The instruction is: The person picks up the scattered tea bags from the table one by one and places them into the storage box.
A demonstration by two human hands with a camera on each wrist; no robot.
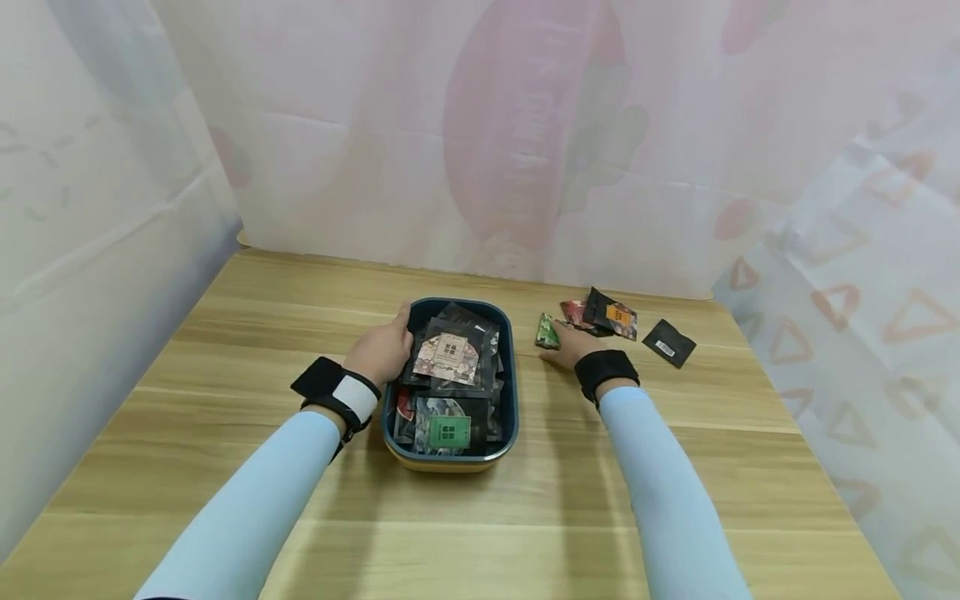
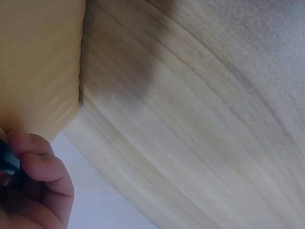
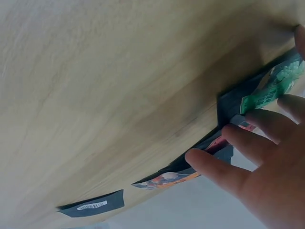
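Observation:
A dark blue box [image 1: 512,367] with a yellow outside holds several small foil packets [image 1: 447,358] in the middle of the wooden table. My left hand [image 1: 386,350] grips the box's left rim; in the left wrist view its fingers [image 2: 35,167] curl over the dark edge beside the yellow wall [image 2: 38,62]. To the right of the box, my right hand [image 1: 570,343] lies flat on the table with fingers straight and spread. Its fingertips [image 3: 238,131] touch a green packet [image 1: 547,331] [image 3: 271,86] and a red packet [image 1: 576,314] [image 3: 224,143].
A black packet with an orange label [image 1: 615,315] [image 3: 167,177] and a black packet with a white barcode label [image 1: 668,342] [image 3: 93,206] lie farther right. Translucent curtains enclose the table [image 1: 480,533] at the back and on both sides.

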